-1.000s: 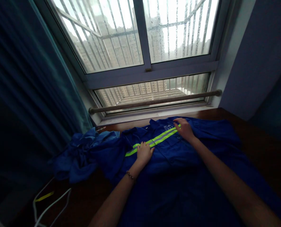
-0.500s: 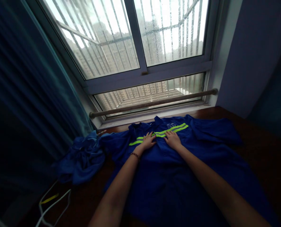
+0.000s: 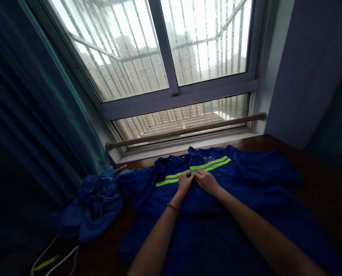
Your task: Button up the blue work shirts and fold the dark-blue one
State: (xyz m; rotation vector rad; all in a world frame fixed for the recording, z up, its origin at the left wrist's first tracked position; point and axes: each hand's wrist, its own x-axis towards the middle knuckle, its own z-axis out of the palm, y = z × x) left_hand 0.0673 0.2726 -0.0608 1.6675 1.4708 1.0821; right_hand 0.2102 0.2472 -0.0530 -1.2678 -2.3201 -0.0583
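A blue work shirt (image 3: 245,203) with yellow-green and grey reflective stripes lies spread out, front side up, its collar toward the window. My left hand (image 3: 185,182) is closed on the shirt's front edge just below the stripe; a beaded bracelet circles that wrist. Right beside it, my right hand (image 3: 206,181) pinches the same front opening, and the fingertips of both hands meet. Whatever small part of the placket lies between the fingers is hidden. White lettering shows on the chest above the stripe on the right.
A crumpled blue garment (image 3: 93,207) lies left of the shirt on the dark wooden surface (image 3: 317,176). White cable (image 3: 63,260) with a yellow piece is at the lower left. A rail (image 3: 185,132) crosses the window behind, and a blue curtain (image 3: 44,107) hangs at left.
Both hands have gone from lying flat with fingers spread on the stripes to pinching together at the shirt's front opening. The view has tilted slightly upward.
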